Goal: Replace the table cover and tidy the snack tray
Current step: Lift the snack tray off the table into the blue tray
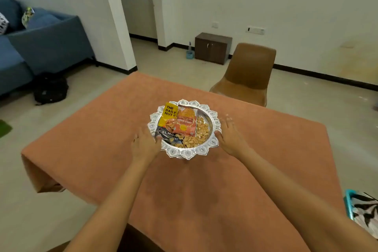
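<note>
Head view: my left hand point(144, 143) grips the tray point(191, 152) at its left rim, thumb hooked over the edge, fingers tucked out of sight. My right hand point(230, 136) is at the right rim, thumb touching the edge, fingers straight and spread, blurred. The tray is mid-table over the orange cover point(98, 139); resting or raised, I can't tell. Inside: yellow packet point(168, 114), red packet point(187, 121), dark almond packet point(168, 136), loose snacks point(201, 129). Brown chair point(249, 69) beyond.
</note>
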`<state>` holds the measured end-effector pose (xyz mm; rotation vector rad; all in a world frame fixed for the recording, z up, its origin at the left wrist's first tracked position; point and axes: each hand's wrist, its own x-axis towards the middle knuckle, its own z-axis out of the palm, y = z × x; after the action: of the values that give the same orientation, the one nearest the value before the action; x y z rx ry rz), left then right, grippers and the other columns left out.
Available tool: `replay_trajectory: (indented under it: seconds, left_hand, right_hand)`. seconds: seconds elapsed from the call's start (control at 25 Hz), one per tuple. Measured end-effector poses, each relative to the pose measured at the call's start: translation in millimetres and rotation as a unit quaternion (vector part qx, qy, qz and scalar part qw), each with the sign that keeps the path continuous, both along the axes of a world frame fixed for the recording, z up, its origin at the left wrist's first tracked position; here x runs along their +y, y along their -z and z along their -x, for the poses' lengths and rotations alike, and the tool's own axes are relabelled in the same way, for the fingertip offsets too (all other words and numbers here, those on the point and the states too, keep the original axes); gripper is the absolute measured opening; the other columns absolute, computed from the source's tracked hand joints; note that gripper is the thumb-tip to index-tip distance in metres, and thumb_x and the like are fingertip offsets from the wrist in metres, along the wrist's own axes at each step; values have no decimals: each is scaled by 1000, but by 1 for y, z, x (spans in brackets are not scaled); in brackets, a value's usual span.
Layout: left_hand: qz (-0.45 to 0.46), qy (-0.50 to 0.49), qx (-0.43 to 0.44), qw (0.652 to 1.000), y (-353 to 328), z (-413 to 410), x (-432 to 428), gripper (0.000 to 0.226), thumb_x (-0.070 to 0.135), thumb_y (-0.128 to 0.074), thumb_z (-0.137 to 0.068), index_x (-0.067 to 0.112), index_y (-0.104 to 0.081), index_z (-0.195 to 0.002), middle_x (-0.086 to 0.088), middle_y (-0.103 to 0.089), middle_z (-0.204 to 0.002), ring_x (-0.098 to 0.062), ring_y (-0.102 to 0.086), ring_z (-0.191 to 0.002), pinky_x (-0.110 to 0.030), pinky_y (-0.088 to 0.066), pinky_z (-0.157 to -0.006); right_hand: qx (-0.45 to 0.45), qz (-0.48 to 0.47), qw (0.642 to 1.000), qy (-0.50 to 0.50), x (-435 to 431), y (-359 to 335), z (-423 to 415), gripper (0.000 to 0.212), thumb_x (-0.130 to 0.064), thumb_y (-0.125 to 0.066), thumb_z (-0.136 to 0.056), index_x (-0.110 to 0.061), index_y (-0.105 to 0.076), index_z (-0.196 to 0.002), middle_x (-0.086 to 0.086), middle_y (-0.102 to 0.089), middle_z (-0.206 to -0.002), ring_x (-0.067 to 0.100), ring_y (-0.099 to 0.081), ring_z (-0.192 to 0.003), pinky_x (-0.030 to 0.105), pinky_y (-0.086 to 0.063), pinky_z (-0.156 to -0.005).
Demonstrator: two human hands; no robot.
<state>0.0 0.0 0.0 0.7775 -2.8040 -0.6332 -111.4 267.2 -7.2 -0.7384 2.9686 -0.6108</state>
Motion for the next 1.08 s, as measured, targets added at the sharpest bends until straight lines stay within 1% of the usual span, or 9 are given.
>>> replay_trajectory:
  seconds: [0.16, 0.2, 0.28, 0.4, 0.52, 0.6, 0.72, 0.92, 1.08]
  left_hand:
    - [-192, -88, -8, 978, 22, 17, -8, 80, 37, -54, -94, -10, -14, -146, -29, -33, -148, -41, -35, -136, -43, -32, -108]
    - [-229, -99, -2, 968, 28, 23, -9, 81, 37, -54, -94, -11, -15, -146, -29, -36, -146, -40, -36, -135, -41, -33, -107]
    - [-266, -95, 10, 959, 34, 29, -7, 72, 36, -56, -94, -8, -25, -143, -26, -43, -142, -39, -41, -132, -41, -36, -105]
    - [-276, -83, 47, 956, 41, 31, -2, 60, 26, -63, -91, -4, -37, -136, -22, -48, -136, -37, -44, -129, -44, -38, -105]
    - [-284, -76, 72, 953, 45, 32, -1, 63, 20, -69, -86, -5, -37, -134, -23, -46, -135, -37, -43, -129, -49, -39, -104]
    - [-322, -76, 78, 941, 45, 31, -2, 63, 16, -72, -84, -5, -37, -132, -24, -46, -133, -38, -47, -125, -55, -44, -98]
    - [-343, -63, 71, 934, 45, 27, 1, 63, 16, -73, -83, -4, -36, -130, -23, -43, -133, -38, -49, -122, -56, -47, -95]
    - [-335, -13, 85, 938, 32, 27, 22, 57, 16, -73, -83, -3, -40, -125, -21, -39, -132, -38, -49, -121, -58, -50, -89]
    - [-328, 35, 95, 939, 13, 29, 59, 57, 16, -74, -82, -1, -40, -126, -14, -37, -130, -35, -49, -120, -56, -49, -92]
  right_hand:
    - [-84, 30, 994, 66, -6, 21, 13, 72, -43, -35, -101, 3, -10, -150, 29, 2, -157, 40, 2, -147, 45, -7, -119]
    - [-105, 61, 989, 84, -10, 26, 17, 74, -44, -38, -100, 6, -13, -148, 30, -4, -156, 41, -3, -146, 46, -11, -118]
    - [-152, 157, 967, 129, -19, 32, 24, 69, -42, -50, -96, 8, -26, -137, 27, -29, -145, 41, -27, -138, 43, -30, -108]
    - [-211, 268, 919, 196, -30, 38, 29, 64, -30, -68, -87, 3, -33, -129, 18, -46, -130, 31, -48, -121, 34, -42, -90]
    - [-230, 304, 899, 216, -36, 45, 33, 66, -14, -75, -78, -3, -36, -131, 12, -50, -128, 25, -54, -110, 35, -48, -85]
    - [-251, 324, 882, 233, -37, 45, 36, 68, -11, -75, -77, -5, -35, -131, 11, -50, -125, 25, -57, -105, 43, -54, -79]
    - [-255, 328, 876, 244, -29, 48, 36, 66, -8, -76, -75, -4, -35, -127, 14, -52, -123, 32, -60, -106, 54, -54, -83]
    - [-235, 357, 867, 256, 2, 39, 16, 67, -11, -76, -76, -7, -33, -128, 4, -47, -116, 29, -57, -107, 56, -53, -83]
    - [-184, 381, 861, 281, 48, 20, -2, 66, -12, -76, -76, -7, -34, -128, 8, -49, -122, 27, -55, -109, 49, -53, -87]
